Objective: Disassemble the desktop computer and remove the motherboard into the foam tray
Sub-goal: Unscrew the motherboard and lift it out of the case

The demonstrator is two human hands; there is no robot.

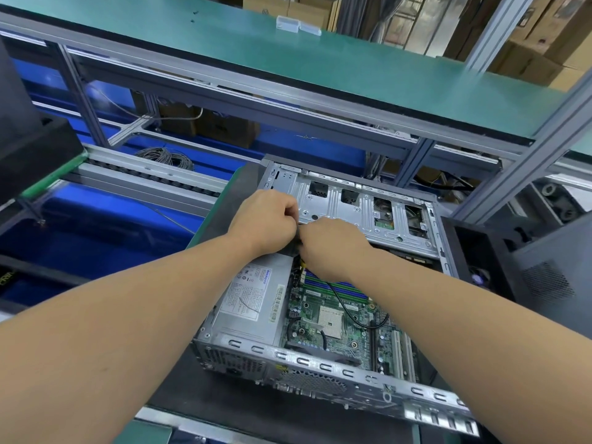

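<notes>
Reaching into the open grey metal desktop computer case [320, 370] on the dark mat, we curl our left hand [262, 221] and right hand [333, 248] around a black cable bundle [293, 241] above the silver power supply [253, 302]. The green motherboard [336, 322] sits inside the case.
</notes>
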